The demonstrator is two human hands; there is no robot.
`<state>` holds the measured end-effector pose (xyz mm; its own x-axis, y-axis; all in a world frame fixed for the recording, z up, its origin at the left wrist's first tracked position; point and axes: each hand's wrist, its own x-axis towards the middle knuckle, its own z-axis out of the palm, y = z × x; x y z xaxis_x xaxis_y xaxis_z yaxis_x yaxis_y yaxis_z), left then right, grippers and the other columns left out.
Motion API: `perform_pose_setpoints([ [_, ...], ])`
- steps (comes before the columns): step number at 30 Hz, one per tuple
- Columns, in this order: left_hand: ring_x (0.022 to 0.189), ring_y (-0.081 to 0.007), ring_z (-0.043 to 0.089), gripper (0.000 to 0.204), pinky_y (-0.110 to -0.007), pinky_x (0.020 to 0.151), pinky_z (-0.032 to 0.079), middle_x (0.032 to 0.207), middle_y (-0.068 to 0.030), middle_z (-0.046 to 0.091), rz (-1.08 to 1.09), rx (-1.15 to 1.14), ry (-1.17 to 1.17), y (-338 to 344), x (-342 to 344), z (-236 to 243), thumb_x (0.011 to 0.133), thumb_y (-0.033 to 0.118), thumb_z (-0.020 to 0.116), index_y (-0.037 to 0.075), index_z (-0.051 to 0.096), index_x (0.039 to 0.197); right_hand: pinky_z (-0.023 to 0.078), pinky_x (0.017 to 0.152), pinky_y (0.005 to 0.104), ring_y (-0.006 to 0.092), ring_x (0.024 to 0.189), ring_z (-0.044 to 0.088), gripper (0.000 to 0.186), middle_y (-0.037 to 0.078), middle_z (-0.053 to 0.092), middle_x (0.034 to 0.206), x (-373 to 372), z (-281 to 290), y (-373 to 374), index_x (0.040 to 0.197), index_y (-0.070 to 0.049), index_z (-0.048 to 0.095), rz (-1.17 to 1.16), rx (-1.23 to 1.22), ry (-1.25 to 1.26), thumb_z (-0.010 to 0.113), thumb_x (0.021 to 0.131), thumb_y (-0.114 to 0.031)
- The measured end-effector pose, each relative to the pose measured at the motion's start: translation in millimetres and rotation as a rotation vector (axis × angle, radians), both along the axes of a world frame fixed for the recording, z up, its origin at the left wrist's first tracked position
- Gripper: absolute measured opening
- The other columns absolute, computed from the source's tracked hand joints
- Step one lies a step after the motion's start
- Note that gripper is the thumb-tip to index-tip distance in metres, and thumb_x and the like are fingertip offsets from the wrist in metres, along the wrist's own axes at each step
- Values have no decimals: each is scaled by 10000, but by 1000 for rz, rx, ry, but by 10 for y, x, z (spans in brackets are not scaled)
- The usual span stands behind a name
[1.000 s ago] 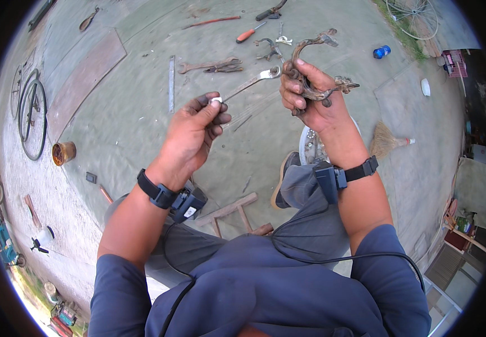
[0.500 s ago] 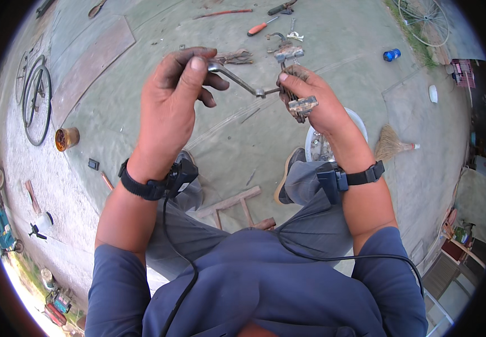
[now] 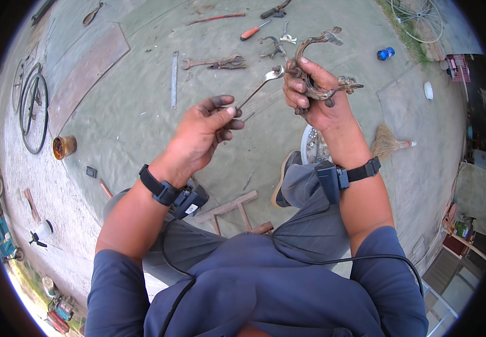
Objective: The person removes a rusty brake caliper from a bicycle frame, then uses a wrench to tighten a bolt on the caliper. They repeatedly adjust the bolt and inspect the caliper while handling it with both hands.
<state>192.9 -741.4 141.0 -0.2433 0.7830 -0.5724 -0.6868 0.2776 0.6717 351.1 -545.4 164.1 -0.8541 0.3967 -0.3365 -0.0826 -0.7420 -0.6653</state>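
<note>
My left hand (image 3: 201,132) pinches the lower end of a metal ring wrench (image 3: 260,87) between thumb and fingers; the other fingers are curled loosely. The wrench slants up to the right, and its bright head is at a small bolt on a rusty curved bike brake part (image 3: 316,42); I cannot tell if it is seated. My right hand (image 3: 321,106) grips this part, its two arms sticking out above and to the right. Below that hand is a white basin (image 3: 311,143) with small metal pieces, partly hidden by my forearm.
Spanners (image 3: 203,62), an orange screwdriver (image 3: 250,33) and a steel strip (image 3: 174,78) lie ahead. At left are a tire (image 3: 44,123), a rusty can (image 3: 63,147) and a board (image 3: 86,73). At right are a straw broom (image 3: 388,140) and blue bottle (image 3: 385,53). A wooden frame (image 3: 223,208) lies between my legs.
Since half a second ago my left hand has dropped lower and the wrench now slants upward. My right hand has turned the brake part back, close to its position one second ago.
</note>
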Motion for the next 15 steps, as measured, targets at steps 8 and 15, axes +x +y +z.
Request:
perform_pose_setpoints([
  [8, 896, -153, 659, 340, -243, 666, 486, 1031, -44, 650, 228, 156, 196, 129, -437, 97, 954, 181, 672, 20, 560, 1232, 344, 457, 237, 85, 546, 490, 268, 16, 556, 713, 42, 159, -87, 905, -58, 600, 352, 301, -283, 641, 937, -320],
  [15, 950, -178, 641, 312, -268, 695, 480, 1096, -119, 670, 130, 277, 515, 26, -324, 402, 979, 203, 632, -13, 579, 1198, 380, 497, 247, 71, 598, 481, 275, -8, 532, 728, -7, 29, -154, 961, -40, 580, 161, 579, -390, 606, 964, -314],
])
